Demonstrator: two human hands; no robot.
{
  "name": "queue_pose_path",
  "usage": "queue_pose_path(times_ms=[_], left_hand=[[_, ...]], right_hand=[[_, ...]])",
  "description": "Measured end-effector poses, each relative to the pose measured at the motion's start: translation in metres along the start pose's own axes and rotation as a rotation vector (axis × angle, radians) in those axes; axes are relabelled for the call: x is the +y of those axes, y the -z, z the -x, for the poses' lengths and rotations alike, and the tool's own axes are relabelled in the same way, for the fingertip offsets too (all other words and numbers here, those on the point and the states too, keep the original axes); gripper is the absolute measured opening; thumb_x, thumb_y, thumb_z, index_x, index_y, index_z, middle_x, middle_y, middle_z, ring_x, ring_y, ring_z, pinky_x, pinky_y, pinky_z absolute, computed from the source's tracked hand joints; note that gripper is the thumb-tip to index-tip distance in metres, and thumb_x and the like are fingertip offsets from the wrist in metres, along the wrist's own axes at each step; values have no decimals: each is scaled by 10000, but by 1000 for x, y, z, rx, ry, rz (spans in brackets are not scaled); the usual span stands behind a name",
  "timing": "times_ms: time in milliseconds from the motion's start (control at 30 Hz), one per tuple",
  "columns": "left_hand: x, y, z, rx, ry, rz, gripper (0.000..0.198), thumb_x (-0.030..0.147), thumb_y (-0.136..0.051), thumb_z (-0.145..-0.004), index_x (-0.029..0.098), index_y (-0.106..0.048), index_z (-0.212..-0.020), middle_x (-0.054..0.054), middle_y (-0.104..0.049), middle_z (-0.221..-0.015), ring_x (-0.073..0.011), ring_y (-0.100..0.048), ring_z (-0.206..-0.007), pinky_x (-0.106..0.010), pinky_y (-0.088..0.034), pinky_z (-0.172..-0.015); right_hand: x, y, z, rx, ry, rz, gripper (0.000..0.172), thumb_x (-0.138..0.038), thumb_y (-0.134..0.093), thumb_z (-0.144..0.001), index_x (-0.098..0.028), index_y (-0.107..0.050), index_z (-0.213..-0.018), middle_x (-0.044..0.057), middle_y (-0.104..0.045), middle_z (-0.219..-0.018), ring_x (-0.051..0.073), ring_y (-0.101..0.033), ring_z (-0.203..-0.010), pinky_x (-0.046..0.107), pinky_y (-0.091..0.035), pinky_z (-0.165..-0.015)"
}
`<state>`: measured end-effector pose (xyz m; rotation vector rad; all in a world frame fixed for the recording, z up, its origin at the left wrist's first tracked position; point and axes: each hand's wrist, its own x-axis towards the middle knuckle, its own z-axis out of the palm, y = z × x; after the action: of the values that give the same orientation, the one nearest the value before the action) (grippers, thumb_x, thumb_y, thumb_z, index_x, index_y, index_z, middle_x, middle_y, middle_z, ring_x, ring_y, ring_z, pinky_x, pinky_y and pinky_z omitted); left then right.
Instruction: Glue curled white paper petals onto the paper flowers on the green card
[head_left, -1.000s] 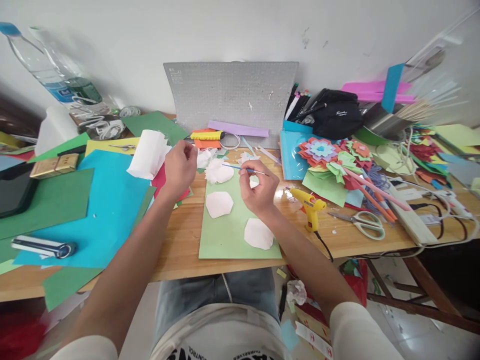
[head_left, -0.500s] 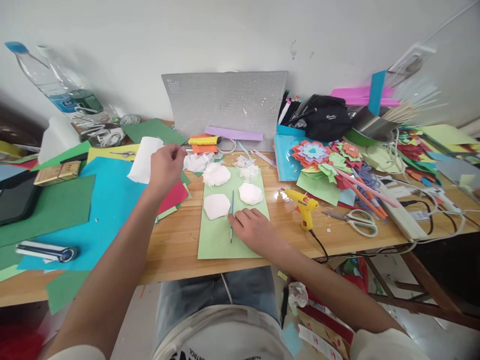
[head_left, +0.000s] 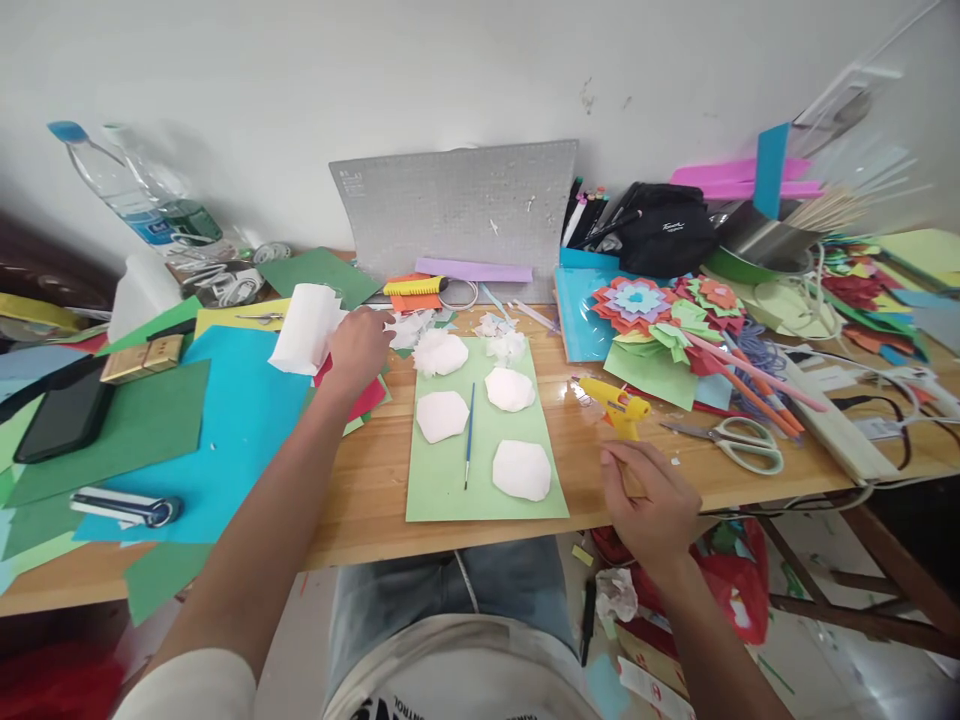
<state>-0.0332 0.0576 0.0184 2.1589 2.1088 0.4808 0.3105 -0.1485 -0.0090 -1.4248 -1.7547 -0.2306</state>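
My right hand (head_left: 649, 497) is at the yellow glue gun (head_left: 616, 400), its fingers curled round the lower handle. The gun lies on its side, nozzle pointing left. My left hand (head_left: 361, 345) hovers by torn white tissue scraps (head_left: 411, 328), fingers loosely bent and slightly apart, with nothing plainly held. Between the hands lies a light green sheet (head_left: 442, 495). On it are several white paper pieces, among them a flat one (head_left: 521, 470) at the lower right and a crumpled one (head_left: 441, 353) at the top left. A thin blue paintbrush (head_left: 470, 435) lies among them.
A white paper roll (head_left: 306, 328) stands left of my left hand. Scissors (head_left: 742, 443), paper flowers (head_left: 634, 303) and a power strip (head_left: 840, 420) lie to the right. A stapler (head_left: 126, 505) rests on blue paper (head_left: 232, 440). A grey cutting mat (head_left: 457, 215) leans against the wall.
My right hand has left the green sheet and moved right to the glue gun, uncovering the lower-right white piece. My left hand has moved slightly right and down towards the scraps, its fingers loosening.
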Motion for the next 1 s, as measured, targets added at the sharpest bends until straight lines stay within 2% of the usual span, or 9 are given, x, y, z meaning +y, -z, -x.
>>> queue_pose_path(times_ms=[167,233,300,400,500,567,733,867,1000], left_hand=[[6,-4,2,39,-25,-18,280,273,-541,-882,219,-717,-1093,-139,-648,-1150,-314,-574,-1092,-385,-467,-817],[18,-3,7,83,-59,42,292,292,-516,-909,217,-705,-1119,-128,-641,-1147,-301,-552,-1126,-378,-459,-860],[37,-4,12,98,-159,137,292,306,-497,-932,217,-702,-1120,-107,-652,-1119,-274,-553,-1117,-359,-454,-880],[74,-14,13,-33,-357,219,230,287,-538,-924,198,-737,-996,-84,-692,-1004,-253,-577,-1049,-340,-455,-866],[105,-30,3,-114,-433,183,206,249,-586,-900,197,-737,-1028,-91,-694,-1041,-269,-561,-1094,-338,-459,-839],[117,-40,-7,-137,-459,153,232,216,-573,-905,192,-728,-1076,-103,-686,-1072,-271,-553,-1115,-342,-457,-850],[122,-53,-22,-146,-534,123,253,147,-580,-883,197,-724,-1085,-100,-677,-1080,-256,-565,-1092,-336,-454,-860],[121,-53,-21,-139,-562,112,192,145,-571,-877,179,-739,-964,-112,-672,-1027,-263,-572,-1060,-335,-461,-820],[122,-52,-19,-110,-573,125,212,126,-524,-879,168,-732,-875,-117,-663,-956,-266,-572,-1027,-345,-458,-819]], right_hand=[[1,4,19,-16,-12,4,149,-154,-592,-866,-231,-689,-948,60,-726,-858,207,-695,-769,363,-578,-761],[2,2,21,5,-50,5,144,-165,-591,-868,-233,-692,-945,62,-727,-857,213,-696,-771,370,-577,-763],[2,0,20,32,-90,6,141,-172,-588,-871,-231,-692,-946,66,-725,-856,218,-695,-773,375,-576,-761],[0,-5,19,47,-105,4,144,-163,-585,-871,-226,-689,-950,68,-722,-859,216,-692,-783,370,-574,-763],[-6,-9,21,37,-85,6,144,-148,-590,-865,-219,-682,-949,68,-717,-856,209,-684,-783,359,-572,-753],[-10,-10,23,29,-79,-1,142,-141,-592,-862,-214,-678,-948,71,-713,-852,210,-679,-780,359,-572,-745],[-15,-7,27,17,-72,-15,156,-135,-582,-868,-226,-672,-957,66,-708,-847,208,-677,-775,364,-577,-735],[-13,-7,28,17,-89,-8,149,-139,-576,-873,-222,-673,-949,67,-710,-845,204,-678,-775,354,-577,-723],[-11,-8,30,8,-101,-26,141,-129,-578,-874,-209,-671,-943,73,-708,-846,202,-670,-776,356,-570,-732]])
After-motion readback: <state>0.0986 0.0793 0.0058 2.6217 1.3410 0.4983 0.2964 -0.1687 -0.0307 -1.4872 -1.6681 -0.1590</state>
